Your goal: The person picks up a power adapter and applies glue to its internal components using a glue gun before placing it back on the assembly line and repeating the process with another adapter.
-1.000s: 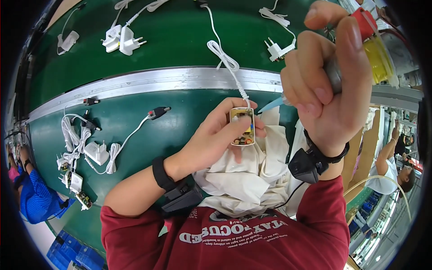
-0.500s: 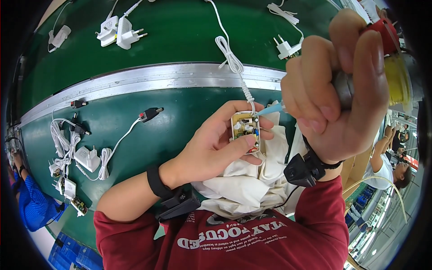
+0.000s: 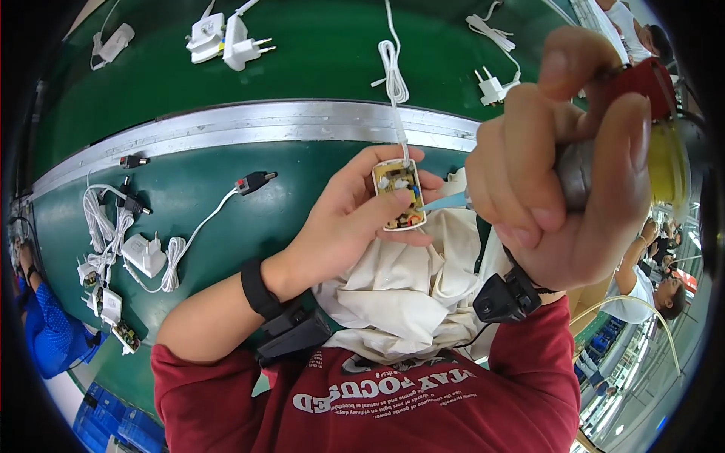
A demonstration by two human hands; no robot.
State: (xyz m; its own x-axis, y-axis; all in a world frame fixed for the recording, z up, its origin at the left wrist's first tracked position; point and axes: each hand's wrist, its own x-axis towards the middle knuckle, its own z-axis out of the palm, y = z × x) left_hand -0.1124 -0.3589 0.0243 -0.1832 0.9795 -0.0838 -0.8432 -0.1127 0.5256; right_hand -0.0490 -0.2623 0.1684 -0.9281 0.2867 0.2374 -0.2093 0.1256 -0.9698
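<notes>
My left hand [image 3: 343, 204] is closed round an open white power adapter case [image 3: 381, 225], its thumb lying on the circuit board inside. A white cable runs from the case's far end to a tied coil [image 3: 391, 79]. In my raised right hand [image 3: 551, 162] is a dispensing gun [image 3: 664, 158] with a grey barrel, a red part and a yellow section. The gun's pale blue tapered nozzle [image 3: 447, 201] points left, and its tip meets the board's right side near the thumb. My fingers hide part of the gun.
Left on the green table lie adapters [image 3: 145, 255], coiled cables [image 3: 98, 219] and a black-tipped plug [image 3: 255, 182]. A metal rail [image 3: 249, 124] separates the table from a far green surface bearing white adapters [image 3: 240, 45]. White cloth [image 3: 404, 302] lies before me. Other people [image 3: 57, 325] are at both sides.
The nozzle tip has moved from beside the cable end of the board to lower on its right side. My left hand and case have shifted left and away. Far-surface adapters have slid right.
</notes>
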